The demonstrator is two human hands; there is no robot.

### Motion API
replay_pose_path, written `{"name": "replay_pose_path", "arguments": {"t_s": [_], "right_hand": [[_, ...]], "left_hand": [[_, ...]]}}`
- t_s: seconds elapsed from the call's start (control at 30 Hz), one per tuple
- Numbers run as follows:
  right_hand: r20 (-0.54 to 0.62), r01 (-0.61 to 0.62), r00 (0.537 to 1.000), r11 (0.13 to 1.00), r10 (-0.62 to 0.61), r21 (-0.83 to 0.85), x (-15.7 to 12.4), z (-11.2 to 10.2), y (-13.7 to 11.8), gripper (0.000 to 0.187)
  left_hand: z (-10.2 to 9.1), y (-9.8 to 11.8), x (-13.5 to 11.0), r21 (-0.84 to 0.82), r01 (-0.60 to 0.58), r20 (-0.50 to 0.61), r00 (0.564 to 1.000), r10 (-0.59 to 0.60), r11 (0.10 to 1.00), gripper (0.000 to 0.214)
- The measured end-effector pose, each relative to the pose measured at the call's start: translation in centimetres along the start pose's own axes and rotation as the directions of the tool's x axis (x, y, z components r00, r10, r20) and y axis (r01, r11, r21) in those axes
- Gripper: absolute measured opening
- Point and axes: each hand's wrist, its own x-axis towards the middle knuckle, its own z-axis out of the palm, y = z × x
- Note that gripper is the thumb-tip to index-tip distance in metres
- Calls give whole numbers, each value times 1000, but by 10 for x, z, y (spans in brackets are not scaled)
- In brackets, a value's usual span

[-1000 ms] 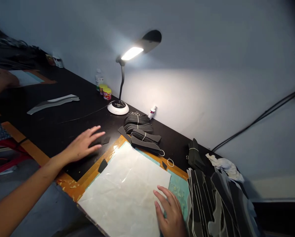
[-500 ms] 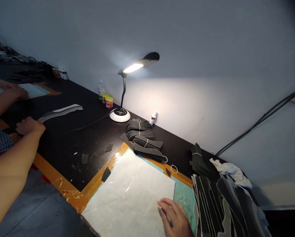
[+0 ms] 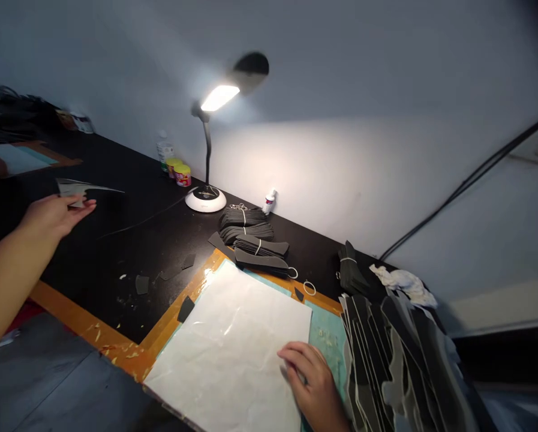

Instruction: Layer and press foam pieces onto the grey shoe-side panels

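Note:
My left hand point(image 3: 55, 215) is stretched out over the black table point(image 3: 93, 240) at the far left. It pinches the end of a stack of long grey and white cut pieces point(image 3: 77, 189), lifted off the table. My right hand point(image 3: 311, 375) rests near the bottom edge with fingers curled on the right side of a white sheet point(image 3: 233, 342). That sheet lies on a teal cutting mat point(image 3: 329, 336). Just right of this hand stands a fanned pile of dark cut pieces point(image 3: 399, 366).
A lit desk lamp point(image 3: 208, 150) stands by the wall, with small jars point(image 3: 179, 171) and a bottle beside it. Banded bundles of dark strips point(image 3: 251, 237) lie behind the sheet. Small dark scraps point(image 3: 161, 279) dot the table. A crumpled white rag point(image 3: 401, 282) lies right.
My left hand reached left from the small scraps to the long pieces, took hold of them and lifted them off the table. My right hand stayed on the sheet, its fingers curling.

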Motion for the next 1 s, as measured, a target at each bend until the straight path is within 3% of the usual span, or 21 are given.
{"name": "replay_pose_path", "arguments": {"t_s": [0.07,0.13,0.17,0.23,0.3,0.37,0.43,0.47,0.5,0.53,0.63,0.67,0.73,0.83,0.9,1.0], "right_hand": [[65,-148,988,973,138,177,6,2,-14,23],[181,-355,934,855,308,378,21,6,-29,24],[243,-437,900,765,363,474,32,9,-37,32],[352,-521,853,630,384,576,59,16,-48,46],[430,-579,815,585,388,569,86,20,-52,50],[458,-621,782,599,424,506,108,20,-49,46],[442,-602,788,688,430,404,121,12,-41,41],[425,-571,803,744,418,348,124,6,-36,40],[409,-542,815,789,410,289,126,-2,-32,39],[390,-514,827,825,404,236,126,-9,-27,39],[337,-452,852,888,400,89,123,-27,-17,42],[327,-428,860,903,391,44,123,-30,-14,45],[298,-369,881,928,367,-52,122,-31,-8,51],[242,-302,909,936,340,-181,119,-22,3,57],[209,-281,921,932,329,-229,116,-14,10,55],[146,-264,941,931,306,-251,112,-5,19,45]], "left_hand": [[31,-11,-64,-133,172,39,985,-168,976,18],[62,-28,-152,-185,355,186,928,-322,916,12],[76,-36,-200,-170,447,284,876,-391,878,4],[102,-51,-291,-101,595,456,740,-495,797,21],[121,-60,-358,-41,685,584,607,-538,728,35],[131,-64,-389,20,760,772,400,-493,649,48],[132,-67,-387,145,732,884,206,-420,665,57],[129,-68,-375,191,697,910,137,-391,691,63],[124,-70,-360,208,671,917,120,-380,712,68],[119,-72,-342,174,656,914,170,-368,734,72],[103,-71,-286,-49,631,835,451,-315,774,70],[101,-70,-270,-77,634,811,489,-322,769,67],[99,-67,-244,-43,637,760,521,-389,769,55],[105,-68,-222,9,536,714,587,-381,844,46],[108,-72,-213,61,473,722,587,-366,879,44],[112,-74,-201,146,422,746,547,-379,895,49]]}}
